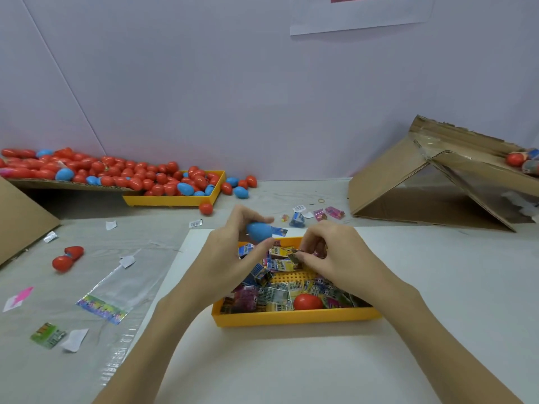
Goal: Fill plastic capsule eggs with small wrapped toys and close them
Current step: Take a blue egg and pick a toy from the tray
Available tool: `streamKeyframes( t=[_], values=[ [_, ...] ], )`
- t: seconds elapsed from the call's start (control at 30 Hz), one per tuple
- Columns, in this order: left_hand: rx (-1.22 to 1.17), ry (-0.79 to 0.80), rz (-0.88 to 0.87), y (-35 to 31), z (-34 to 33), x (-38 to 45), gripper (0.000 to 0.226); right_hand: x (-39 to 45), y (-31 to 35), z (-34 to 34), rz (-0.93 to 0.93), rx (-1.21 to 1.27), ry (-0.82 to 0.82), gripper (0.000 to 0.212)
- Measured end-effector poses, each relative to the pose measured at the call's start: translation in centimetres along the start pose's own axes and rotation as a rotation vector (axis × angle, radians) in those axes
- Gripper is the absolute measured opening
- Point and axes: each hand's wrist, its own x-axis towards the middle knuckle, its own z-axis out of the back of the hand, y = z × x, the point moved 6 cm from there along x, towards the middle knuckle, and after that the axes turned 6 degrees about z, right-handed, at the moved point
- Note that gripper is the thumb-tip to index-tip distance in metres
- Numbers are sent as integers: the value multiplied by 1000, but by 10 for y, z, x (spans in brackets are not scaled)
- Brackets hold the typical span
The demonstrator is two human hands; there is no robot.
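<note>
1. A large heap of red and blue plastic capsule eggs (122, 173) is seen well beyond the left hand, spread over a cardboard sheet and spilling into a yellow plastic tray (175, 199) at the back of the bench (437, 287); whether these are filled cannot be told, though as a judgement they look like the stock awaiting filling.
2. A tilted brown cardboard chute (423, 185) stands far to the right of the right hand, with a few eggs (514, 158) resting at its upper end; these are judged to be finished ones, so only a small part of the work appears done.
3. A yellow plastic tray of small wrapped toys (291, 317) lies directly beneath both hands, well stocked, with one red egg (307, 301) lying among the packets.
4. An opened red egg (67, 258) lies on the bench well to the left of the left hand.
5. The left hand (230, 255) is curled round a blue plastic egg (259, 231), held above the tray's far edge; whether it is open or closed cannot be told.
6. The right hand (335, 258) is pinching a small wrapped toy (294, 256) between fingertips, just beside the blue egg; insertion and closing are judged still to be done.
</note>
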Motion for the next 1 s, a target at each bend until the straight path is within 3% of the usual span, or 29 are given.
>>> streamKeyframes(
  t=[0.1,0.2,0.27,0.57,0.73,1.0],
  values=[
    [60,-25,-42,2,0,1,35,0,-3,-4,-31,89,64,20],
    [-20,47,31,6,-7,0,34,-1,-6,-5,-39,158,67,24],
    [-115,107,112,10,-14,-1,31,-1,-7,-4,-27,174,46,28],
    [-51,99,48,-1,-24,-4,7,0,-7,2,-15,173,-137,38],
    [25,23,18,-11,-30,-8,33,1,-3,-2,-40,288,-166,46],
    [-324,7,355,8,-25,-5,10,3,8,-5,-108,682,-133,50]
  ],
)
